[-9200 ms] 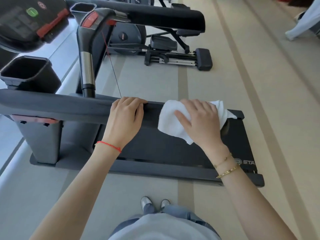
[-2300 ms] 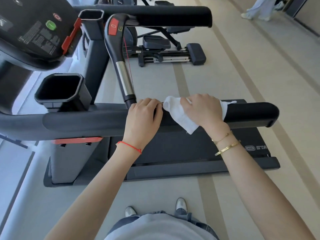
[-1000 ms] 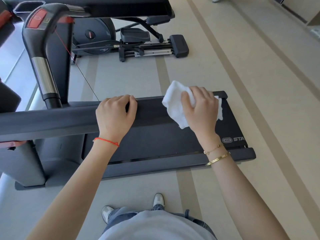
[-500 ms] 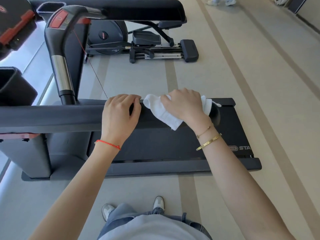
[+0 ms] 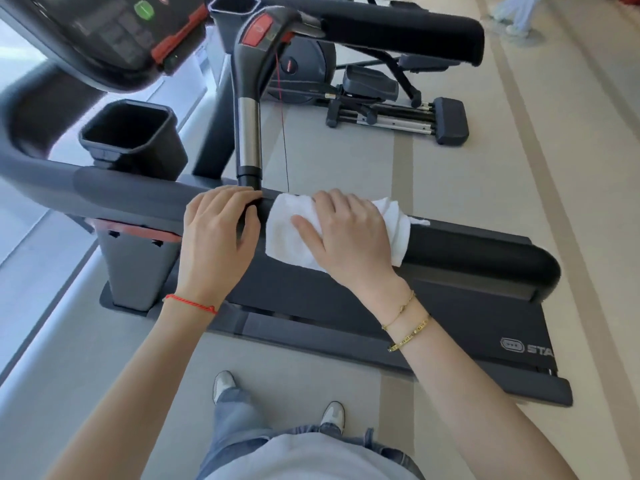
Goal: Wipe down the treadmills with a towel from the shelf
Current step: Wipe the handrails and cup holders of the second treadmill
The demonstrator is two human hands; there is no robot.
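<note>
A dark treadmill stands crosswise in front of me, its near padded handrail (image 5: 478, 251) running left to right at waist height. A white towel (image 5: 287, 237) is draped over the middle of that rail. My right hand (image 5: 349, 237) lies flat on the towel, fingers spread, pressing it onto the rail. My left hand (image 5: 218, 240) grips the bare rail just left of the towel, almost touching it. The treadmill belt (image 5: 467, 317) lies below the rail. The console (image 5: 114, 36) with a green button sits at the upper left.
A black cup holder (image 5: 128, 133) sits left of my hands. An upright grip with a steel section (image 5: 248, 133) rises behind the rail, a thin red cord hanging beside it. An elliptical machine (image 5: 381, 95) stands behind. A person's legs (image 5: 512, 12) show far right. My shoes (image 5: 277, 400) are on grey floor.
My right hand has spread flat over the towel, which now wraps more of the rail. The view has swung left and up, bringing the console and cup holder in. My left hand keeps its grip.
</note>
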